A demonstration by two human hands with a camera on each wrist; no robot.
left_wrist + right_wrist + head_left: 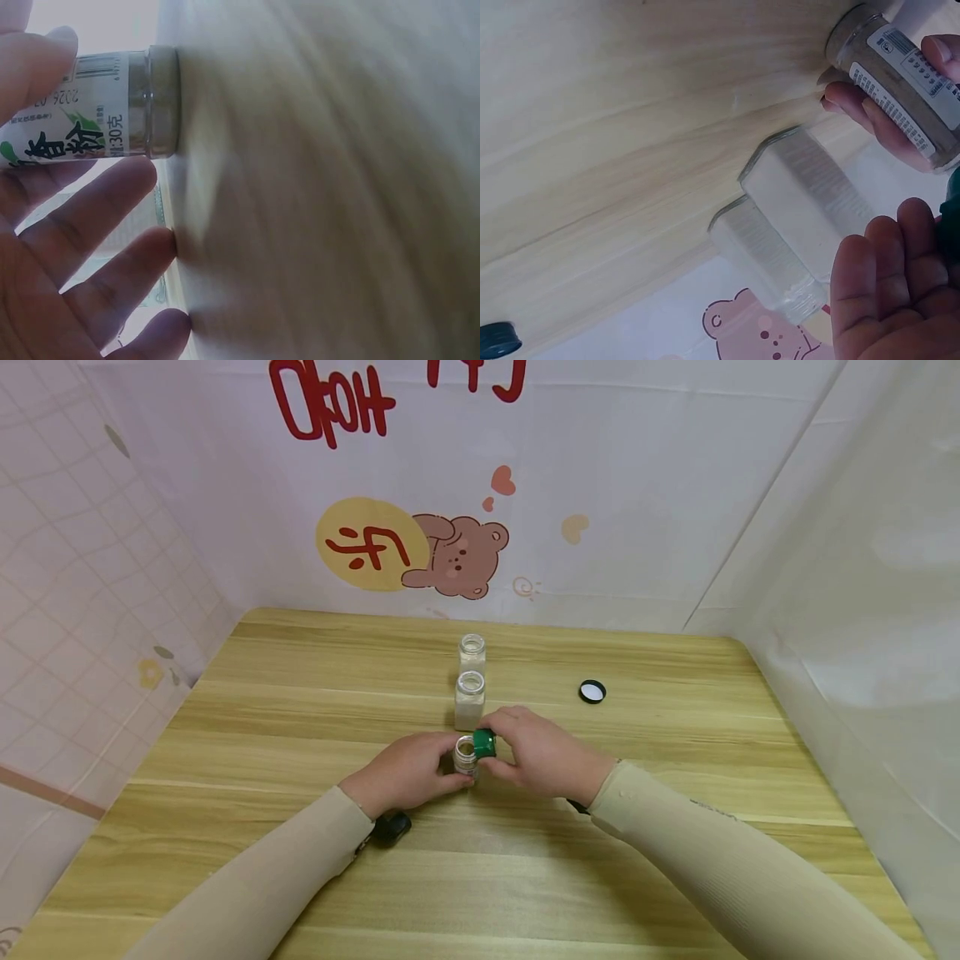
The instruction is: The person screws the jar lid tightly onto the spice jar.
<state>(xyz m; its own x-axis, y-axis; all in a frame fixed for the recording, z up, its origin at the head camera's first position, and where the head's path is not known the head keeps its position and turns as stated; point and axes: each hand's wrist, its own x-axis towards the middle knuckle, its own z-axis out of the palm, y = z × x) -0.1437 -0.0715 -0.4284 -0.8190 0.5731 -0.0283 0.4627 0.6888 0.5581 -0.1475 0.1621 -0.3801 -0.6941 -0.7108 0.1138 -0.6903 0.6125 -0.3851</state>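
Note:
My left hand (408, 772) grips a small round spice jar (466, 768) between thumb and fingers. Its label and brown powder show in the right wrist view, where the jar (896, 79) stands on the table. The jar's mouth is uncovered in the head view. Right beside that mouth, my right hand (546, 753) pinches a green cap (485, 743), tilted on its side. Behind the spice jar stand two uncapped square glass jars with pale contents, the nearer jar (469, 708) in front of the farther jar (472, 652).
A black lid (592, 692) lies with its white inside up, right of the glass jars. A small black object (392, 828) appears by the left wrist. The wooden table (337, 677) meets a printed white curtain (637, 485) at the back.

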